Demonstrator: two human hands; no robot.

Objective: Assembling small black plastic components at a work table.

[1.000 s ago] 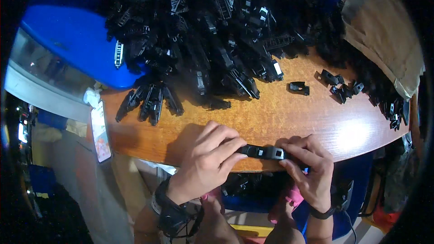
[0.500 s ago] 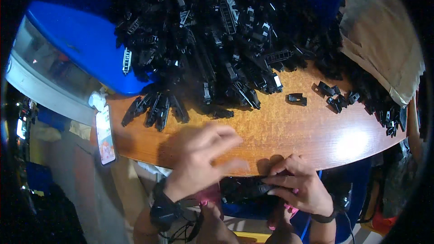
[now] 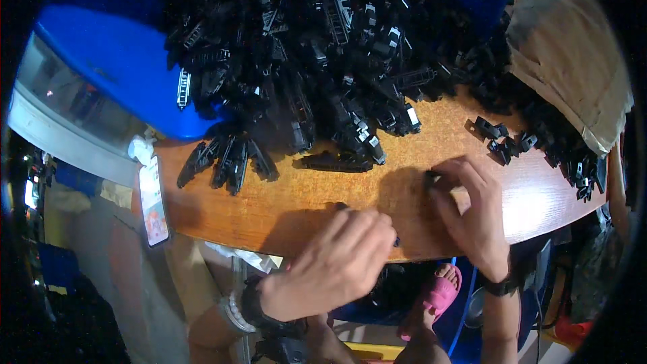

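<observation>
My left hand (image 3: 330,264) is closed near the table's front edge. It is over a black plastic part, of which only a dark end (image 3: 342,206) shows beyond the knuckles; the hand hides the rest. Farther right, my right hand (image 3: 474,219) reaches over the tabletop, thumb and forefinger pinched on a small black plastic piece (image 3: 431,176). Beyond both hands lies a large heap of black plastic parts (image 3: 290,87), some ladder-shaped. One long black part (image 3: 335,162) rests at the heap's near edge.
Several small black pieces (image 3: 502,140) sit right on the wooden table (image 3: 269,212). Long black parts (image 3: 232,165) lie at left. A phone (image 3: 153,202) is by the left edge, near a blue plastic surface (image 3: 101,71). Brown paper (image 3: 573,54) covers the far right.
My right hand has moved up from the table edge to the small black piece lying alone on the table. My left hand has moved right and down, and its fingers have closed.
</observation>
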